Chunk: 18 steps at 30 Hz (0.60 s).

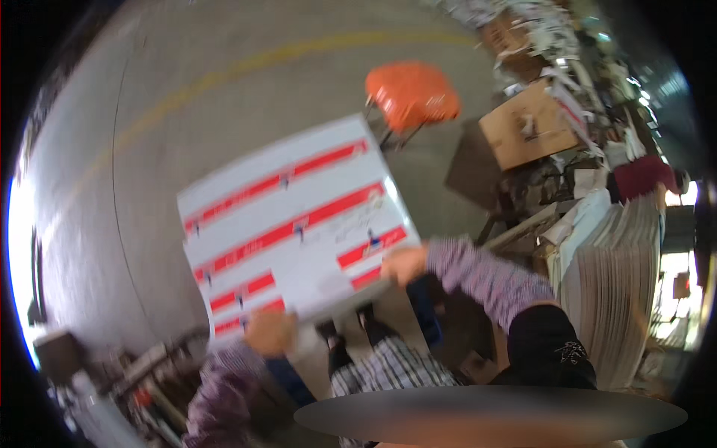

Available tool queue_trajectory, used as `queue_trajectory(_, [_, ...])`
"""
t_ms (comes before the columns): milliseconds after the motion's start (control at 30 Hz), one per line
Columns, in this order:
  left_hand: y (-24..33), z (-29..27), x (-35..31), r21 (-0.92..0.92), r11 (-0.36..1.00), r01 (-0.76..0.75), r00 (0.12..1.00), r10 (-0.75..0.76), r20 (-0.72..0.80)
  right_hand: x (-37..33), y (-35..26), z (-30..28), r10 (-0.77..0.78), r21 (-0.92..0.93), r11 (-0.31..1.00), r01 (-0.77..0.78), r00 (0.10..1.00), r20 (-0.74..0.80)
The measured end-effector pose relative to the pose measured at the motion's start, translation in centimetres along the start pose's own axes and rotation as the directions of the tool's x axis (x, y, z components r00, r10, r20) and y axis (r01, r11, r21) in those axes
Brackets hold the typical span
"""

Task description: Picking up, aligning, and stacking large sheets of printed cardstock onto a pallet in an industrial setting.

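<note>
A large white printed sheet (302,201) with red bands stretches out in front of me, tilted in the view. At its near left corner my left hand (270,333) is closed on the edge, blurred by motion. My right hand (404,265) grips the near right side, its fingers folded round the edge. A step along the far left side hints at more than one sheet, but I cannot tell. The sheet hides part of the floor, and my feet show just below its near edge.
An orange-covered stool (413,95) stands beyond the sheet. To the right are a brown cardboard box (527,125), heaped paper scraps (538,30) and a tall stack of sheets (616,287). A yellow line (224,71) crosses the grey floor. Clutter (138,381) lies at the lower left.
</note>
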State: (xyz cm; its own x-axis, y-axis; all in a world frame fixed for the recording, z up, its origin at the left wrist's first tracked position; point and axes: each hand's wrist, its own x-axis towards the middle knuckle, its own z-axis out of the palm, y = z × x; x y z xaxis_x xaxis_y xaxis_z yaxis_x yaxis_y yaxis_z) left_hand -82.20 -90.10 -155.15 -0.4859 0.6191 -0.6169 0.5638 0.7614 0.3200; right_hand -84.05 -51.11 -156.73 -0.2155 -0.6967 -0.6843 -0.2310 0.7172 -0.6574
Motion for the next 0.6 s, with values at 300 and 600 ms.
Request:
queue_trajectory(300, [-10.8, 6.8, 10.5, -0.317, 0.795, 0.517, 0.517, -0.585, -0.625, 8.7, 4.4, -4.0, -0.019, -0.243, 0.851, -0.466, 0.435, -0.9])
queue_trajectory(600, [-11.9, 10.9, 14.1, -0.354, 0.772, 0.528, 0.542, -0.627, -0.56, 14.5, 11.4, 2.8, 0.201, -0.151, 0.806, -0.572, 0.505, -0.84])
